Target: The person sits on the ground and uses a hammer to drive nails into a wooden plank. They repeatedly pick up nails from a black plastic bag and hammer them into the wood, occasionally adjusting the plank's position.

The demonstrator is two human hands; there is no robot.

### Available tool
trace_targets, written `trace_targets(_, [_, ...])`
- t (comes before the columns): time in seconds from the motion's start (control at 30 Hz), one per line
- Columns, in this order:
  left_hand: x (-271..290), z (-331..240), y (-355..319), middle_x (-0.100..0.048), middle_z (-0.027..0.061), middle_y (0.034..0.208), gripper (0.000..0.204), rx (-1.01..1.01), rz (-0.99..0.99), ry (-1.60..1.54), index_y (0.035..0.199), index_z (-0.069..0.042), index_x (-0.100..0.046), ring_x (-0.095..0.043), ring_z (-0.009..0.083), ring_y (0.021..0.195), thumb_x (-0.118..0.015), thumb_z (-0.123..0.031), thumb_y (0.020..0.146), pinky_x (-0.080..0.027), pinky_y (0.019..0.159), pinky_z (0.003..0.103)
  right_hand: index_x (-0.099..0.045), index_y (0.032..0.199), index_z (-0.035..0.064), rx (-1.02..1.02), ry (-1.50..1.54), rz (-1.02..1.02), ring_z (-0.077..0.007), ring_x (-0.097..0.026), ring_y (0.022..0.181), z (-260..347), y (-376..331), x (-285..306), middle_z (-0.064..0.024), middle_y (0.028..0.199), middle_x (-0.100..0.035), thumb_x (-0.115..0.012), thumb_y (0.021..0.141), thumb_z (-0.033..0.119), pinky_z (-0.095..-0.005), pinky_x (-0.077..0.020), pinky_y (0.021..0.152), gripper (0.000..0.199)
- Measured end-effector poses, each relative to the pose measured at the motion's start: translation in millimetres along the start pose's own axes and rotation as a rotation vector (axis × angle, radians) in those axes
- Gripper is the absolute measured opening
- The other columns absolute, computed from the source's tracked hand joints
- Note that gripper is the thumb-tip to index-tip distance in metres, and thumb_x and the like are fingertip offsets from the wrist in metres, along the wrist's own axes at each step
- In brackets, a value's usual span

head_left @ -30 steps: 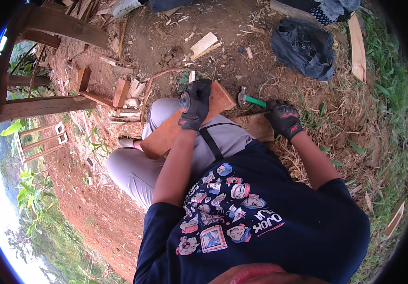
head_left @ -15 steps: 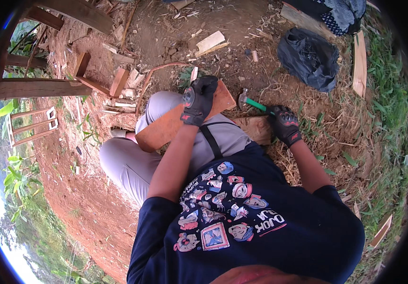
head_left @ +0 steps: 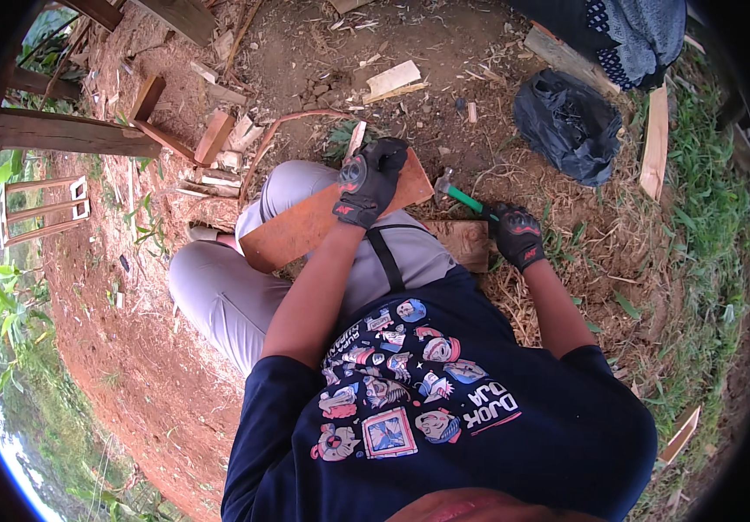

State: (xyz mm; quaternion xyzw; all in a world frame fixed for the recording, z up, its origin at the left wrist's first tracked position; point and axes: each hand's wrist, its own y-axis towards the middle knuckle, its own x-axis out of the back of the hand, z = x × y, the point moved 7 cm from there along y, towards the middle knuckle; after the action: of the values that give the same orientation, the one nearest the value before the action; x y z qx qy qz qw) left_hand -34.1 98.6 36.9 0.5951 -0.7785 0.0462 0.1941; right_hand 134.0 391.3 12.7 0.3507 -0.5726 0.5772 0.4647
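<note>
Fingers of the gloved left hand [head_left: 369,183], clamped on the reddish-brown wooden board [head_left: 305,228] across the lap, risk a blow if the green-handled hammer [head_left: 460,196] gripped in the right hand [head_left: 517,235] glances off.

Near the centre of the frame, the gloved left hand [head_left: 369,181] grips the upper end of a reddish-brown board [head_left: 305,228] that lies slantwise across the person's grey-trousered knees. Just right of centre, the gloved right hand [head_left: 517,233] closes around the green handle of a hammer [head_left: 455,193], whose metal head sits close to the board's right tip. A paler wooden block [head_left: 464,241] lies on the straw between the two hands. A black plastic bag [head_left: 569,127] rests in the upper right, offcuts [head_left: 395,80] litter the soil at the top, and dark timber beams [head_left: 61,133] cross the upper left.
</note>
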Motion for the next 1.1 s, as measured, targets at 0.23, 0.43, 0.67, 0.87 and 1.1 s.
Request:
trace_targets(0.23, [-0.6, 2.5, 1.8, -0.081, 0.0159, 0.109, 0.018, -0.019, -0.017, -0.002, 0.116, -0.006, -0.079, -0.079, 0.0285, 0.096, -0.071, -0.014, 0.102, -0.061, 0.084, 0.040, -0.065, 0.136, 0.0162, 0.083, 0.151, -0.004, -0.0441, -0.073, 0.102, 8.5, 3.0, 27.4, -0.0204, 0.113, -0.076, -0.063, 0.098, 0.011, -0.0560, -0.0577, 0.086, 0.039])
trace_targets(0.43, [1.6, -7.5, 2.3, -0.079, 0.0172, 0.106, 0.021, -0.037, -0.020, 0.131, 0.117, -0.014, -0.080, -0.077, 0.0361, 0.096, -0.071, -0.016, 0.098, -0.059, 0.083, 0.045, -0.058, 0.149, 0.0165, 0.110, 0.413, -0.208, -0.0451, -0.073, 0.099, -4.8, -7.0, 60.4, -0.0232, 0.113, -0.075, -0.063, 0.104, 0.017, -0.0559, -0.0561, 0.084, 0.045])
trace_targets(0.67, [1.2, -2.8, 1.0, -0.080, 0.0159, 0.104, 0.021, -0.030, -0.012, 0.124, 0.117, -0.013, -0.080, -0.078, 0.0330, 0.095, -0.068, -0.012, 0.099, -0.059, 0.083, 0.043, -0.063, 0.146, 0.0123, 0.040, 0.724, -0.240, -0.0338, -0.075, 0.086, 23.6, -13.9, 107.2, -0.0187, 0.104, -0.076, -0.065, 0.107, 0.020, -0.0476, -0.0571, 0.080, 0.039])
trace_targets(0.87, [-3.4, 2.0, 4.6, -0.080, 0.0152, 0.104, 0.022, -0.041, 0.022, 0.108, 0.118, -0.009, -0.079, -0.078, 0.0308, 0.096, -0.067, -0.010, 0.100, -0.060, 0.085, 0.041, -0.065, 0.141, 0.0074, 0.075, 0.639, -0.229, -0.0297, -0.073, 0.085, 50.6, -16.2, 111.9, -0.0165, 0.102, -0.076, -0.064, 0.108, 0.017, -0.0426, -0.0564, 0.079, 0.035])
trace_targets(1.1, [-1.8, 14.8, 2.2, -0.080, 0.0134, 0.105, 0.019, -0.059, -0.016, 0.095, 0.115, -0.016, -0.078, -0.077, 0.0353, 0.096, -0.071, -0.015, 0.098, -0.059, 0.082, 0.047, -0.065, 0.138, 0.0049, 0.138, 0.686, -0.257, -0.0318, -0.074, 0.084, 56.5, -20.9, 102.8, -0.0157, 0.096, -0.073, -0.063, 0.108, 0.016, -0.0435, -0.0559, 0.076, 0.032])
